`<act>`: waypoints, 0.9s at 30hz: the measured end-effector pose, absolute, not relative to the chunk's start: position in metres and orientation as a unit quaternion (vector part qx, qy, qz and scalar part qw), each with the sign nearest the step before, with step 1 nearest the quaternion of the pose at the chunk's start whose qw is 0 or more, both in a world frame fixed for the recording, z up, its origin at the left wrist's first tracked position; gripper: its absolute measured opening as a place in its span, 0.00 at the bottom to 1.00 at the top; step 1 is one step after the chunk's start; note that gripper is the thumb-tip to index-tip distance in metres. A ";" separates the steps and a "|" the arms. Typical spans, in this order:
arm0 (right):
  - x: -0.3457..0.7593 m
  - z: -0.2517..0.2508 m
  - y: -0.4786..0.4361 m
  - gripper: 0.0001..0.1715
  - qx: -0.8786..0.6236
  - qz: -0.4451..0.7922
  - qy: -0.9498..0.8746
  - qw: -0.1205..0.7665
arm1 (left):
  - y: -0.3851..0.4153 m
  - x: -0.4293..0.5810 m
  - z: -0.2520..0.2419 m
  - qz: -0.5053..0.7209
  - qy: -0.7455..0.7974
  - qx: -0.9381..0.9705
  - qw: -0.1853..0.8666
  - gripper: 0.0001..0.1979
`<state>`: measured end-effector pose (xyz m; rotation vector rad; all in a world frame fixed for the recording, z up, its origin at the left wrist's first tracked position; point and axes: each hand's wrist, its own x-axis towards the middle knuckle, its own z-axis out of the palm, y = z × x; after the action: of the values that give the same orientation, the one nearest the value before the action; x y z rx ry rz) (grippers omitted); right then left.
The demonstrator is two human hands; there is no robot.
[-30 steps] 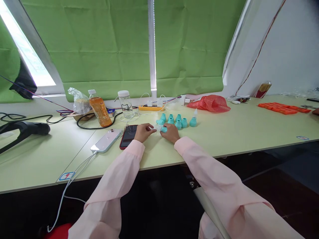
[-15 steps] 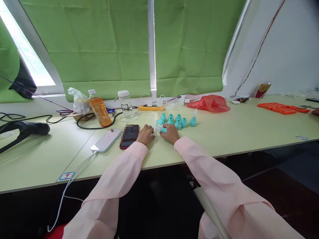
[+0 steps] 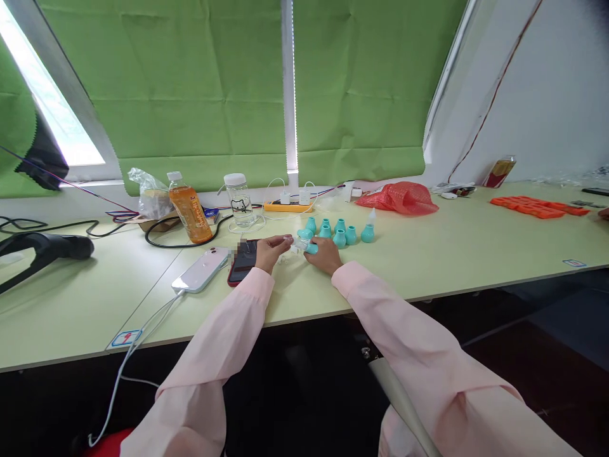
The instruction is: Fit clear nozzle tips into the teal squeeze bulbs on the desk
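Note:
My right hand (image 3: 326,256) is closed on a teal rubber bulb (image 3: 311,248), which lies on its side and has a clear tapered nozzle (image 3: 301,243) pointing left. Close to the nozzle's tip, my left hand (image 3: 270,252) pinches a small clear piece, too small to make out. Little clear parts (image 3: 282,259) lie on the table below the fingers. Several loose teal bulbs (image 3: 339,238) stand just behind my right hand, and one more teal bulb (image 3: 368,233) carries an upright clear nozzle (image 3: 372,216).
A dark phone (image 3: 240,266) and a white phone (image 3: 202,270) on a cable lie left of my left hand. Behind stand an orange drink bottle (image 3: 190,209), a clear jar (image 3: 240,202) and a yellow power strip (image 3: 289,207). Red bubble wrap (image 3: 402,198) and orange trays (image 3: 528,206) lie rightward.
My left hand has lifted off the table and moved left, now pinching a small clear piece and partly covering the dark phone. My right hand keeps holding the bulb in place.

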<state>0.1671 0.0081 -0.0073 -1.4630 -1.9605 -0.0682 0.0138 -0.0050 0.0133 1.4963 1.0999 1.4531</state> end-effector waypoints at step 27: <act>0.163 -0.007 -0.004 0.20 -0.462 -0.056 -0.833 0.301 | -0.007 0.016 0.015 0.579 0.429 0.517 0.462 0.16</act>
<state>0.1634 -0.0041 -0.0072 -1.2251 -2.2091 -0.1489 0.0157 -0.0074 0.0153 1.2719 1.0562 1.4242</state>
